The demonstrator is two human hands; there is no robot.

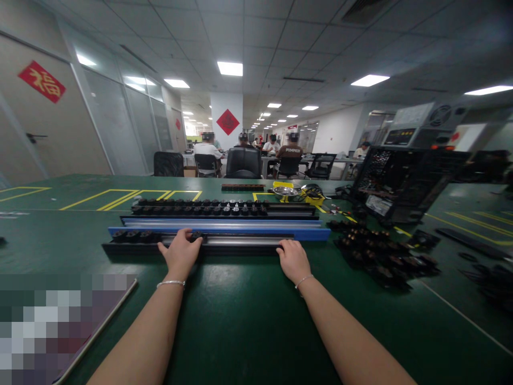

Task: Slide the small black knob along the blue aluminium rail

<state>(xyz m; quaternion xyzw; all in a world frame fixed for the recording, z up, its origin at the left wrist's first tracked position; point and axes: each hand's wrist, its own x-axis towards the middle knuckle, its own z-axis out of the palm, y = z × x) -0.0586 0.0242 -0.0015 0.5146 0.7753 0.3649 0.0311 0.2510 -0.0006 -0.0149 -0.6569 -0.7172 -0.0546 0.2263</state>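
Observation:
A long black rail (248, 248) with a shiny metal inner strip lies across the green table in front of me. Several small black knob-like parts (146, 236) sit in its left portion. My left hand (181, 254) is over the rail, thumb and fingers closed about one more black knob-like part (197, 235), which is partly covered. With bent fingers, my right hand (294, 260) grips the rail's front edge near its right end. Directly behind is a blue rail (256, 231), and beyond it another row of black parts (236, 211) fills much of a second black rail.
Loose black parts (377, 251) are heaped at the right. Behind them stands an open computer case (395, 187) with a power supply (425, 125) on top. A metal bowl (285, 191) and yellow tray (316, 200) are farther back. A pixelated flat item (96, 326) lies at left.

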